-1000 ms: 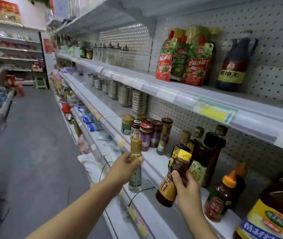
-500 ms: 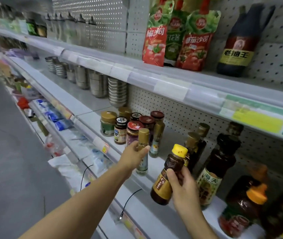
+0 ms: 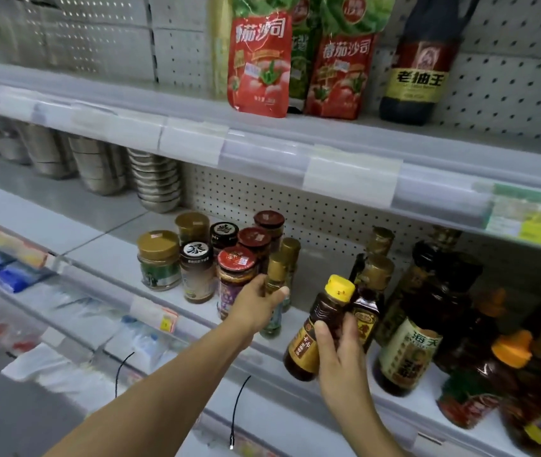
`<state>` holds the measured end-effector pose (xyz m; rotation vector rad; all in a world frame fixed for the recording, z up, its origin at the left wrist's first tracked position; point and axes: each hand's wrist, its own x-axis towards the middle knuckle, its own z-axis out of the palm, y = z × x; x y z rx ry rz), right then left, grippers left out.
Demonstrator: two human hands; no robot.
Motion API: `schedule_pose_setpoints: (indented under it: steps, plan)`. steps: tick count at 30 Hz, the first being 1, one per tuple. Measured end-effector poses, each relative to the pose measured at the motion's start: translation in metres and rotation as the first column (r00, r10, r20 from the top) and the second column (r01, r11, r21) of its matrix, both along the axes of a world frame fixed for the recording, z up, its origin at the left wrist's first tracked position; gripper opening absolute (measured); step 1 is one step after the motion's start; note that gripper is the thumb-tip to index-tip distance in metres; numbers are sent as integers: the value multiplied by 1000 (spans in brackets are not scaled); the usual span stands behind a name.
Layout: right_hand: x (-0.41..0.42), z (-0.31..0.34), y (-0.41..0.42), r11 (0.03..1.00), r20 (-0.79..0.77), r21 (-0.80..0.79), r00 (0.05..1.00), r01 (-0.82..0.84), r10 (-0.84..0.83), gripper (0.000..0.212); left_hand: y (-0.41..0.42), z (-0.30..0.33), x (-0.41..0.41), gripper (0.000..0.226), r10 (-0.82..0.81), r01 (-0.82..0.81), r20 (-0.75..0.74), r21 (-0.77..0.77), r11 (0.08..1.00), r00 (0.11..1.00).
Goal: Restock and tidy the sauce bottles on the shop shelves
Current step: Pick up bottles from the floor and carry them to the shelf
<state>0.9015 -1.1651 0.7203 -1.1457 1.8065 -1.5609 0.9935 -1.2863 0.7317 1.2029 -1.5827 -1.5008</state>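
Left hand: the left hand (image 3: 256, 308) reaches out over the shelf edge, fingers and thumb curled round a slim clear glass bottle with a gold cap (image 3: 274, 293), gripping it near the neck.
Slim bottle: upright, its base at the front of the white middle shelf (image 3: 111, 239), just beside the jar with a red patterned lid (image 3: 234, 278) and in front of a second slim gold-capped bottle (image 3: 290, 258).
Right hand: the right hand (image 3: 338, 354) wraps thumb and fingers round the lower body of a brown plastic sauce bottle with a yellow cap (image 3: 320, 328).
Yellow-capped bottle: held tilted, cap leaning right toward the shelf; its base hangs over the shelf's front edge. Its cap is close against a dark gold-capped bottle (image 3: 369, 298) standing behind it.
Jars: a cluster of small glass jars with gold, black and dark red lids (image 3: 203, 255) stands left of the slim bottles on the same shelf.
Right of the hands: a large dark soy sauce bottle with a cream label (image 3: 407, 351), and an orange-capped brown bottle (image 3: 480, 377) near the front edge.
Upper shelf: two red tomato sauce pouches (image 3: 259, 64) and a tall dark bottle with a yellow label (image 3: 419, 61).
Far left: stacked steel bowls (image 3: 157, 183) on the middle shelf.
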Motion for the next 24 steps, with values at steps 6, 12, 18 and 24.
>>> schedule_pose_setpoints:
  steps: [6, 12, 18, 24]
  plan:
    - [11, -2, -9, 999, -10, 12, 999, 39, -39, 37, -6, -6, 3, 14, -47, 47, 3, -25, 999, 999]
    - [4, -3, -25, 998, -45, 55, 999, 12, -10, 47, -5, -8, 7, 18, -68, 68, -24, 4, 998, 997]
    - [-5, -13, -40, 993, -20, 119, 1000, -9, 12, 51, 5, -19, 18, 44, -64, 63, 5, 102, 993, 998]
    - [-6, -22, -44, 989, 33, 137, 998, -51, 47, 48, 10, -33, 30, 45, -85, 80, 33, 141, 987, 996]
